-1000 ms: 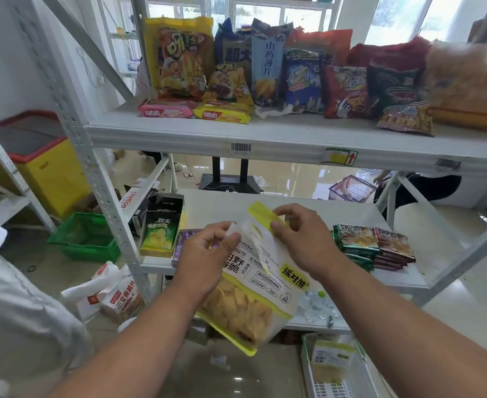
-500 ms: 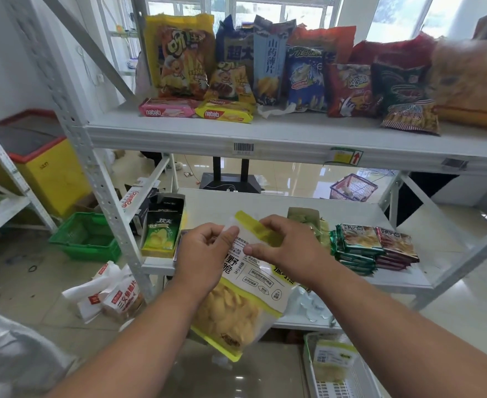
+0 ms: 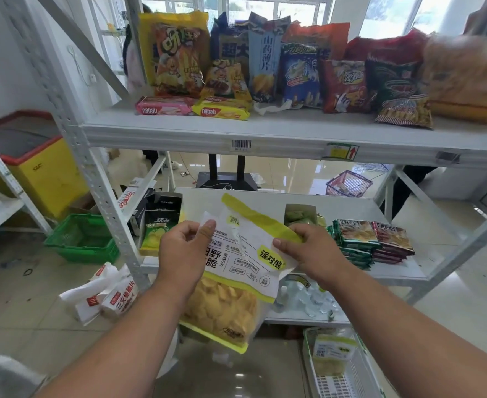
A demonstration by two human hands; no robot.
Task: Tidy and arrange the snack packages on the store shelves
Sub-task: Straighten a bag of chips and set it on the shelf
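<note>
- I am holding the chip bag (image 3: 233, 271), white and yellow-green with chips showing through its clear lower part, in the air in front of the middle shelf (image 3: 351, 208), tilted, not yet resting on any board.
- My left hand (image 3: 183, 254) is pinching its upper left corner between thumb and fingers; my right hand (image 3: 311, 251) is pinching the yellow top strip on the right side. Both grips are closed on the bag.
- I think I should keep the grips on the sealed edges only, because squeezing the body could break the chips.
- A free part of the shelf lies behind the bag, between the green chip box (image 3: 157, 225) at the left and the stack of small packs (image 3: 371, 242) at the right.
- I would stand the bag there upright, label to the front, without pushing the neighbours.
</note>
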